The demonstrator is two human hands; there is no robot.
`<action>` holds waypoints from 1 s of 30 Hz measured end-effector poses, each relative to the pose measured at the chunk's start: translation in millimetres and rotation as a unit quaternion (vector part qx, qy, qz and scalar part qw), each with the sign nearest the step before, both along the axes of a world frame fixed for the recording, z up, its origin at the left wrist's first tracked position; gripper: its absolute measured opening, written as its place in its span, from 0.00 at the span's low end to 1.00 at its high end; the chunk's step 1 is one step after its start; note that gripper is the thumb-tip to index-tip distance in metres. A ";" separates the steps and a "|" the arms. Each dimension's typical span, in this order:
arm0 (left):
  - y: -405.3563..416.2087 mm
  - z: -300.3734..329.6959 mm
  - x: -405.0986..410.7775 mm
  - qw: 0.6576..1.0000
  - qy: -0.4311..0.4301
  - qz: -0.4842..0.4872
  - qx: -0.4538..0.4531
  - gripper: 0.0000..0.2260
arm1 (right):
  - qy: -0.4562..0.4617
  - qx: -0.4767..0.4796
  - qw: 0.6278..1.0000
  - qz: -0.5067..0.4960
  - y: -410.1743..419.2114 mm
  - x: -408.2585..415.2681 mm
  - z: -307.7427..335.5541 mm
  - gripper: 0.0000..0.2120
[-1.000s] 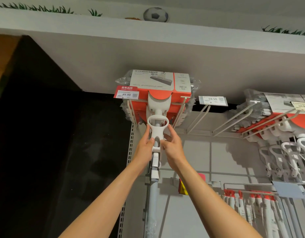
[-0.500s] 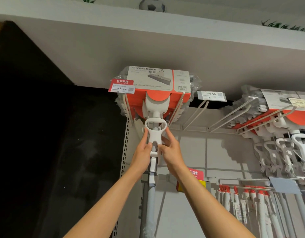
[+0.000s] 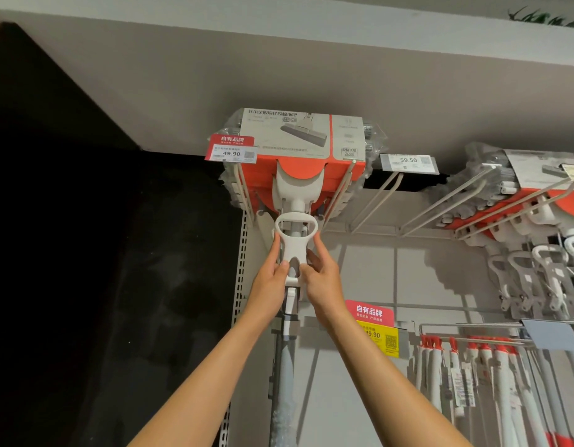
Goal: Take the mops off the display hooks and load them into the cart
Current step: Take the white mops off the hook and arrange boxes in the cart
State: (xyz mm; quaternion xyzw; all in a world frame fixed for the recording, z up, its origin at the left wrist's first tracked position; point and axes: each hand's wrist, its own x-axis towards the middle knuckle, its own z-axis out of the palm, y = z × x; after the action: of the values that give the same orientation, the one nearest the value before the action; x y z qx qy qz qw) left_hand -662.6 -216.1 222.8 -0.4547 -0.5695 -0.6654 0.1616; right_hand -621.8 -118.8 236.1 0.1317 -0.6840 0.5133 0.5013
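The mop (image 3: 295, 195) hung at the top of the display, at twelve o'clock from the hands, with its orange-and-grey boxed head (image 3: 300, 140) highest and its pole (image 3: 284, 375) running straight down toward six o'clock. So the long axis was vertical, and the head sat between two display hooks (image 3: 342, 188) that reached out toward the viewer from the back panel (image 3: 369, 272).

Just under the head was the white loop handle (image 3: 295, 240). The left hand (image 3: 269, 285) held it from nine o'clock and the right hand (image 3: 321, 282) from three o'clock. The fingers of both were curled around its narrow lower part, with thumbs in front. Both hands were equally near; neither led.

I judge the mop must come forward along the prongs, toward the viewer, before it can go down. The red price tag (image 3: 231, 150) at ten o'clock of the head stood very near and might catch.

At three o'clock, more mops (image 3: 531, 201) hung on their own prongs, well apart. Between them was an empty hook with a grey tag (image 3: 408, 162). The cart was not in view.
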 end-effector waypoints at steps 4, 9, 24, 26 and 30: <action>-2.2 -5.9 -5.2 1.000 -0.012 -0.008 0.000 0.24 | -0.001 0.002 1.000 -0.012 -0.6 -0.2 -3.9 0.30; -6.5 -26.4 -7.1 0.998 -0.045 -0.044 0.006 0.21 | -0.023 -0.040 0.997 -0.057 -0.4 1.7 -13.7 0.26; -85.9 -112.3 50.6 0.976 0.015 0.178 -0.127 0.24 | -0.035 0.009 0.993 -0.116 -66.8 80.6 -111.7 0.25; -104.9 -135.0 60.9 0.946 0.036 0.266 -0.184 0.27 | -0.045 0.039 0.987 -0.150 -79.0 94.2 -134.7 0.24; -138.5 -181.4 80.2 0.889 0.078 0.371 -0.257 0.30 | -0.103 0.117 0.961 -0.229 -104.0 113.1 -177.2 0.28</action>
State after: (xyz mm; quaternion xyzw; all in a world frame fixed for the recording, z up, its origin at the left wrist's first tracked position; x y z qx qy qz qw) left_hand -582.4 -354.6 41.4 -0.2859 -0.8333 -0.3501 0.3181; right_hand -508.7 -222.9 58.9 -0.0242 -0.7992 0.3114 0.5135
